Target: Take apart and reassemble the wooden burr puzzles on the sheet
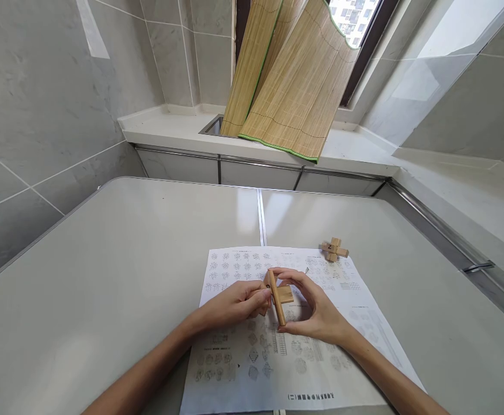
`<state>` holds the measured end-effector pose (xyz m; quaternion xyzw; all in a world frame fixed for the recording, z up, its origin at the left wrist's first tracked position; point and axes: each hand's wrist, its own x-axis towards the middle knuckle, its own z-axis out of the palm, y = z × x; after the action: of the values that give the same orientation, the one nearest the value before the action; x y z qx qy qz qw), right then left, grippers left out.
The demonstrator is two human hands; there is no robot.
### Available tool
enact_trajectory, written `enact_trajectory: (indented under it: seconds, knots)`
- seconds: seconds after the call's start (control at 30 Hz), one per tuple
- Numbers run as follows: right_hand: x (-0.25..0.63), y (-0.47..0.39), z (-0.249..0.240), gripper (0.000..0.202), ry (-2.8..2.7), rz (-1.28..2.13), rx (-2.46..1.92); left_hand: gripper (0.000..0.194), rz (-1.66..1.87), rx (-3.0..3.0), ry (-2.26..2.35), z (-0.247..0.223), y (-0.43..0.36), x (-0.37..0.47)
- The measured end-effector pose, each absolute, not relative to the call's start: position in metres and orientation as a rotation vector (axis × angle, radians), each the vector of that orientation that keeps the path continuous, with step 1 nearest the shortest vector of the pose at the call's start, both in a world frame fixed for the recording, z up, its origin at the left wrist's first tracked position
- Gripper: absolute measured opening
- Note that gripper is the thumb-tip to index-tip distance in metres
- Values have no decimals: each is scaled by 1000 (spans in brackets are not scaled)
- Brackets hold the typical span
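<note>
Over a printed instruction sheet (pixel 333 374), both hands hold a light wooden interlocking puzzle (pixel 277 300) made of crossed sticks. My left hand (pixel 249 300) pinches its left side, with the thumb against the pieces. My right hand (pixel 314 308) spans the long upright stick, thumb at its lower end and fingers at its upper end. A short block juts to the right between thumb and fingers. The pieces behind the left fingers are partly hidden. At the sheet's upper right corner rests another wooden cross puzzle (pixel 334 249), marked with a dark letter, touched by neither hand.
The sheet lies on a pale table (pixel 105 276) with a seam down its middle. Beyond the table's far edge runs a white counter (pixel 169 128) with a sink (pixel 212 125). A green-edged bamboo mat (pixel 295 86) leans there before a window. Tiled walls flank both sides.
</note>
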<state>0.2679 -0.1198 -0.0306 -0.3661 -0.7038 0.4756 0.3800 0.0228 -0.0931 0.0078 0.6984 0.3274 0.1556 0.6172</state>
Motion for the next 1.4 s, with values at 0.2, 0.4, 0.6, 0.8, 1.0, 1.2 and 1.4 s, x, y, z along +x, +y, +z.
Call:
enact_trajectory:
  seconds: [0.2, 0.4, 0.6, 0.8, 1.0, 1.2, 1.4]
  knots:
    - [267, -121, -29, 78, -1798, 1221, -941, 47, 357, 1604, 763, 11, -93, 23]
    - [268, -121, -28, 77, -1807, 1227, -941, 48, 344, 1604, 760, 10, -93, 23]
    - [267, -121, -27, 77, -1811, 1200, -953, 48, 349, 1618, 766, 11, -93, 23]
    - [266, -121, -28, 75, -1788, 1221, -942, 46, 346, 1609, 774, 11, -94, 23]
    - [267, -121, -28, 74, -1791, 1232, -937, 44, 353, 1605, 749, 10, -93, 23]
    - [266, -121, -27, 74, -1811, 1246, -944, 43, 370, 1620, 726, 8, -92, 23]
    - [266, -121, -28, 73, -1808, 1235, -934, 43, 355, 1624, 745, 10, -93, 23]
